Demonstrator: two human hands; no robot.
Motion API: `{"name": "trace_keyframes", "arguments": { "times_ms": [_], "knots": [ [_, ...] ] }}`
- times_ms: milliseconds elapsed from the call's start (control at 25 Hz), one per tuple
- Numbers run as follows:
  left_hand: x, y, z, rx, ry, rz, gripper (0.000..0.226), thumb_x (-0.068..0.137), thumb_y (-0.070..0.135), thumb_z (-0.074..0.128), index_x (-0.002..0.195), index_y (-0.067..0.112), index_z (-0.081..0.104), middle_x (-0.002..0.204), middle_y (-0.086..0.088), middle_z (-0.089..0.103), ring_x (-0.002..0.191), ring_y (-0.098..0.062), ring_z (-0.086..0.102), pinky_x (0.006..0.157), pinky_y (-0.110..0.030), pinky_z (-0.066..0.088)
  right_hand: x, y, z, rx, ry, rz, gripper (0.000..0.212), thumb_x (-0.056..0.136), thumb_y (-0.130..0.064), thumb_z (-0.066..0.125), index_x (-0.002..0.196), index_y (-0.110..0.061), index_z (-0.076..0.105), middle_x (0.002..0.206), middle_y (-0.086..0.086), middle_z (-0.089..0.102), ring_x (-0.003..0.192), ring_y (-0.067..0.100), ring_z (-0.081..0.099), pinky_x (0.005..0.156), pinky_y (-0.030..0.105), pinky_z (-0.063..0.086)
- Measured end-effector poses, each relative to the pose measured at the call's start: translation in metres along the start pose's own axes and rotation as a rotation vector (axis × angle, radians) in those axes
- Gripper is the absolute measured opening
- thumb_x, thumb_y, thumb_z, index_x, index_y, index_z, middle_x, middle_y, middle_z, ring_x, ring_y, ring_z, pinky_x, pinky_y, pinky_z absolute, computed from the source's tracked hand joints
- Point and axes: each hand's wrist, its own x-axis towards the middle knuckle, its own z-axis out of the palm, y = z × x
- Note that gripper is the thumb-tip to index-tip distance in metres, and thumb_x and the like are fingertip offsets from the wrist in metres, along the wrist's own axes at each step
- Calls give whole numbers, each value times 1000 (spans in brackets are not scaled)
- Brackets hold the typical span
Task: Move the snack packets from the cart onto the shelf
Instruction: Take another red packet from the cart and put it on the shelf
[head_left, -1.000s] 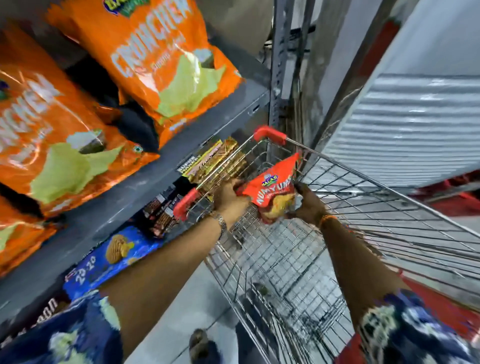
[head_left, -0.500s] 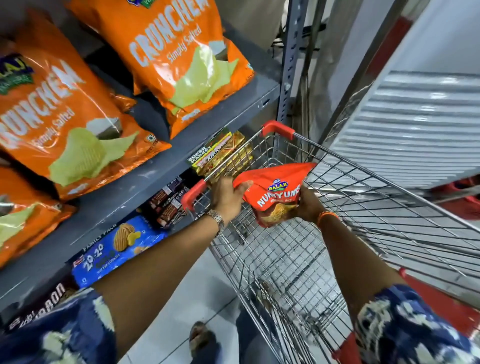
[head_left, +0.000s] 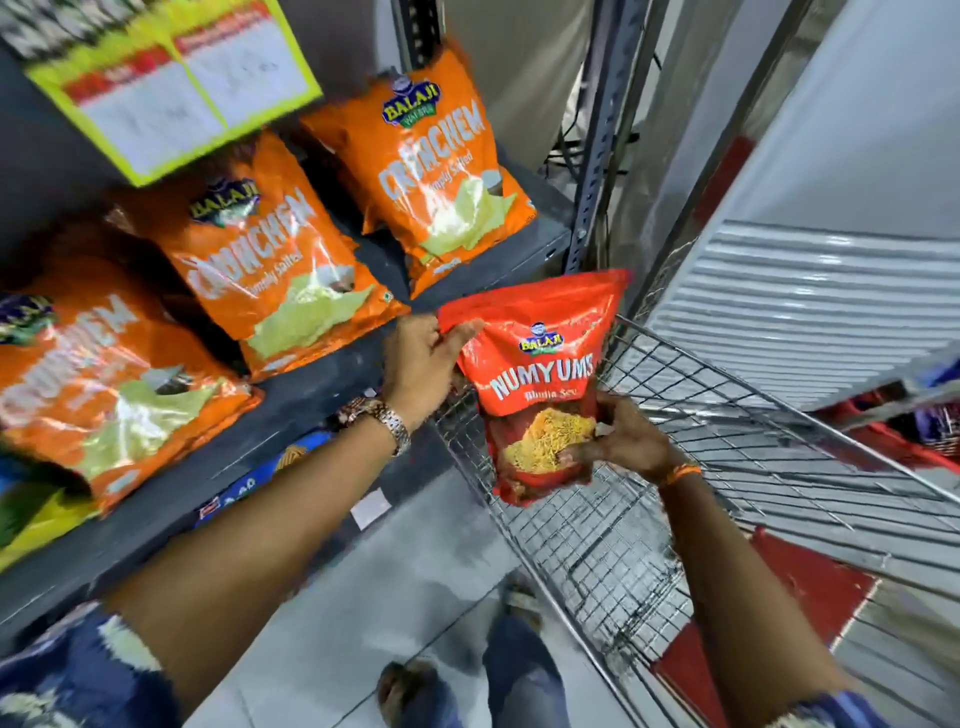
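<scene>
A red packet (head_left: 540, 384) is being held upright above the cart (head_left: 675, 467), pinched at its top corner by the left hand (head_left: 421, 364) and clasped low by the right hand (head_left: 623, 441). The shelf (head_left: 291, 410) is lying just left, nearest the left hand.

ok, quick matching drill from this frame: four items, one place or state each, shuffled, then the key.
Items:
1. red Numyums packet
2. orange Crunchem bags
3. wire cart
4. wristwatch

Places/states:
A. lying on the grey shelf
B. on the left wrist
C. held upright between left hand and right hand
D. standing right of the shelf, under the packet

Pairs: 1-C, 2-A, 3-D, 4-B
</scene>
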Motion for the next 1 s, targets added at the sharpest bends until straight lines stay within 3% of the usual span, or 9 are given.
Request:
{"name": "trace_keyframes", "arguments": {
  "times_ms": [80,200,280,440,640,720,800,920,1000],
  "knots": [
    [-3,20,-24,-15,12,93,89,77,77,63,54,-6,45,53,-4,42,57,-12,35,44,-52,39,-25,-27,9,41,13,-34,60,61,4,91,116,-4,68,118,14,73,110,27,67,85,29,60],
    [-11,51,-58,-84,36,110,86,78,74,67,69,-12,62,60,-22,66,66,-12,46,53,-57,48,-56,-62,25,78,39,-102,58,58,3,93,111,-8,72,115,12,76,111,30,69,93,41,58],
    [-25,82,-84,-98,59,176,73,83,63,69,69,-8,65,67,-31,69,65,-10,49,53,-55,48,-80,-92,39,102,61,-144,53,59,9,91,106,-11,73,109,8,78,105,24,72,86,32,61],
    [-58,133,-147,-88,112,321,41,88,45,70,62,13,68,53,-3,66,53,-8,50,44,-42,45,-126,-148,66,70,36,-229,56,58,2,93,109,-11,73,108,7,79,102,23,75,84,33,62],
    [-101,168,-243,-133,178,423,18,91,27,72,73,25,74,65,16,71,61,5,54,51,-28,49,-156,-220,115,45,-44,-360,56,53,2,94,104,-12,74,101,4,81,95,23,77,79,30,62],
    [-117,176,-285,-139,224,431,20,90,28,73,70,21,74,60,11,69,56,4,52,47,-22,45,-160,-250,139,42,-124,-410,56,53,5,95,105,-7,75,101,12,81,97,33,76,83,41,63],
    [-137,187,-333,-118,314,455,26,88,31,72,70,12,75,58,0,68,56,0,50,44,-29,43,-159,-283,170,40,-210,-471,56,53,9,94,105,-1,74,101,17,80,97,37,76,86,47,62],
    [-162,205,-401,-80,412,512,24,89,37,71,66,28,73,58,20,63,58,7,48,49,-23,43,-162,-335,215,55,-307,-556,53,52,10,93,100,-1,76,97,16,81,89,27,78,75,32,63],
    [-176,213,-456,-37,553,509,33,88,42,72,72,14,74,63,2,69,64,-3,50,51,-38,48,-165,-375,257,19,-370,-647,51,49,1,92,98,-4,77,94,12,82,83,18,77,71,23,60]
  ]
}}
